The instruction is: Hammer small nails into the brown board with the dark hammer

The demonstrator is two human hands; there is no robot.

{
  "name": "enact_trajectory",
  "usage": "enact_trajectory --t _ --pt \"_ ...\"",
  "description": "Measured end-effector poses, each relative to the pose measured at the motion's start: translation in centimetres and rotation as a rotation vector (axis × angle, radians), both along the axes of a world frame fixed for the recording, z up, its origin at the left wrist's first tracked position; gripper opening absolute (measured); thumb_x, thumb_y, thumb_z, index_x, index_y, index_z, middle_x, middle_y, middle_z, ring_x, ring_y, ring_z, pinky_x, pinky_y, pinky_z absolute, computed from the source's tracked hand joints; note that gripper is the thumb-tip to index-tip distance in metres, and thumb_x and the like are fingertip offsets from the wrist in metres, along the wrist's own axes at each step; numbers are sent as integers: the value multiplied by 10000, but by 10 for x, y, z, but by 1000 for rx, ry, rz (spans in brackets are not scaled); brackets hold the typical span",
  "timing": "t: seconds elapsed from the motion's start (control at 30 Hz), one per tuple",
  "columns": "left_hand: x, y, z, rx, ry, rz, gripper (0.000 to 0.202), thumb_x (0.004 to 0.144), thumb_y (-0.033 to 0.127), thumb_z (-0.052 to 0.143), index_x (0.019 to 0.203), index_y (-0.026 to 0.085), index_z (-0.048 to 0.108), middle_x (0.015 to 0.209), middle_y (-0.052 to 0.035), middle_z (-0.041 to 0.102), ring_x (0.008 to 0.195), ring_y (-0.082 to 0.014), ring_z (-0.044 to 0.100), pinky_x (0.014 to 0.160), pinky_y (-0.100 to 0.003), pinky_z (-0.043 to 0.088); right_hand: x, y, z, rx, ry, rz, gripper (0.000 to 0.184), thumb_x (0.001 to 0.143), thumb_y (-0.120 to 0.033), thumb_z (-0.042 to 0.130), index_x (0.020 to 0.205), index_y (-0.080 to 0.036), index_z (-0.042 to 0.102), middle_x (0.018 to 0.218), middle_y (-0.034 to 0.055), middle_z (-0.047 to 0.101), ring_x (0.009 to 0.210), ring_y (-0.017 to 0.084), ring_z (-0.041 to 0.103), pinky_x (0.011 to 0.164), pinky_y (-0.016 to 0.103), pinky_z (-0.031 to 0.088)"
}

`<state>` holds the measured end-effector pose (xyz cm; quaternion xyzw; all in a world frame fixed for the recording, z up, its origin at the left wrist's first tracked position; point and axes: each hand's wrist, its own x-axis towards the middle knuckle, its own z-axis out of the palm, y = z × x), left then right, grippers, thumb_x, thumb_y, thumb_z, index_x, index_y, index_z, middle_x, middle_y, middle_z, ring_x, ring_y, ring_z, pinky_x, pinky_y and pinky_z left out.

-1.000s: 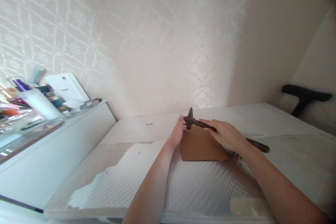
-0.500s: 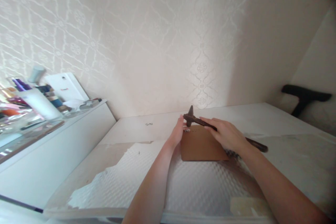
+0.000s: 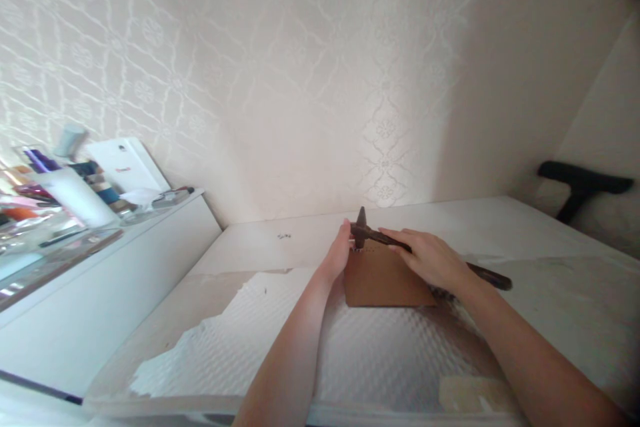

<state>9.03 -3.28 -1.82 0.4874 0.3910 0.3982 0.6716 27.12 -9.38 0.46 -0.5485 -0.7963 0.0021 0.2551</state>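
My right hand [image 3: 433, 257] is wrapped round the handle of a dark, worn hammer [image 3: 385, 237], whose butt sticks out past my wrist. The hammer's head is low over the far left corner of a brown board [image 3: 387, 280]. Small dark and light specks run in a row along the board's far edge; they look like nails or holes. My left hand [image 3: 339, 255] is at that same corner, its fingers drawn together close beside the hammer head. Whatever those fingers hold is hidden or too small to name.
The board lies on a silvery quilted sheet [image 3: 225, 340] with a torn edge, over a white table [image 3: 250, 240]. A few small dark bits [image 3: 284, 236] lie on the table at the back left. A white cabinet [image 3: 125, 287] crowded with bottles stands left; a black T-shaped thing [image 3: 583, 180] is right.
The hammer's head has come down slightly towards the board, beside my left fingers. My left hand and the board have hardly moved.
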Motion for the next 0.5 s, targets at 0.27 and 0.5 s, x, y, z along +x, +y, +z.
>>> enact_trajectory --t 0.27,0.5 --pt "-1 -1 -1 2 32 16 704 682 715 365 990 124 592 879 -102 633 857 -225 569 792 -311 382 0 0 0 7 11 -4 412 858 -260 387 1265 -285 439 985 47 626 860 215 585 740 310 430" --pt "-1 2 -1 28 55 25 713 671 730 355 913 109 610 810 -100 622 842 -222 556 806 -314 367 1 1 -1 15 36 -16 421 856 -258 390 1274 -282 427 1004 45 622 860 211 587 738 304 435"
